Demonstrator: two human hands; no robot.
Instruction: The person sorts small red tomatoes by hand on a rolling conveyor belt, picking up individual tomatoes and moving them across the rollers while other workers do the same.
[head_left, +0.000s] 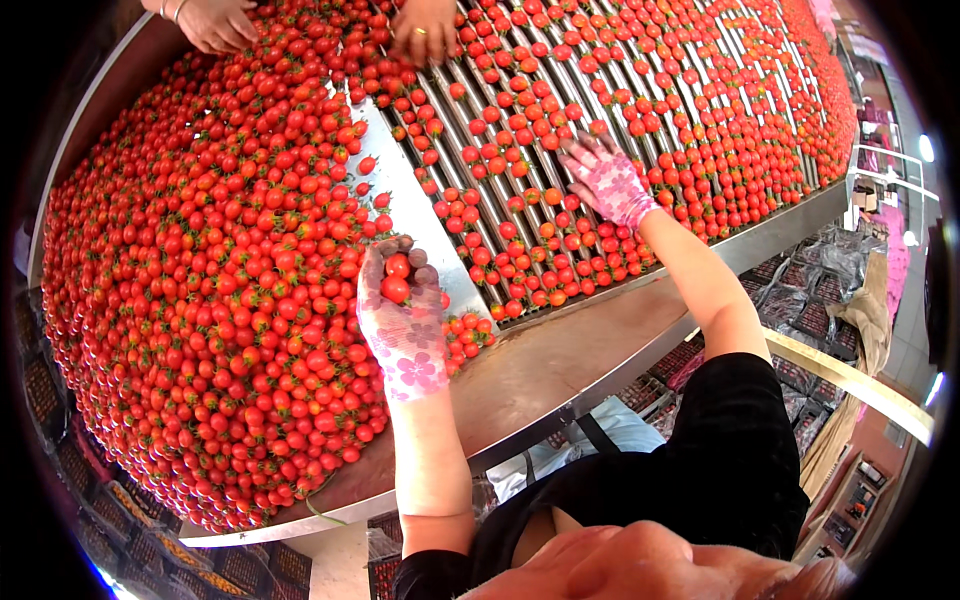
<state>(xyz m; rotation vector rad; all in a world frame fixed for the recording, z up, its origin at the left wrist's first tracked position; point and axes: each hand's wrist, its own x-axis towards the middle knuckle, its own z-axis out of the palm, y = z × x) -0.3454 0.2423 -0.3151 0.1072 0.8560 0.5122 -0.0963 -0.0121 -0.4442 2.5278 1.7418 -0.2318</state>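
Cherry tomatoes (225, 300) with green calyxes lie in a large heap at the left. More of them sit in rows on a conveyor of metal rollers (517, 172). Between heap and rollers runs a flat metal plate (420, 217). My left hand (405, 322), in a pink flowered glove with a darkened palm, is turned palm up at the heap's right edge, its fingers curled around a few cherry tomatoes (395, 289). My right hand (609, 180), gloved alike, lies palm down over the rollers with its fingers apart, touching or just above tomatoes; what is under it is hidden.
Across the table, a co-worker's bare hands (426, 34) reach in at the top. A metal rim (592, 394) borders the near side. Black crates (817, 300) of produce, some with plastic film, stand at the right, beside a pale wooden bar (847, 379). Further crates (247, 566) stand at the lower left.
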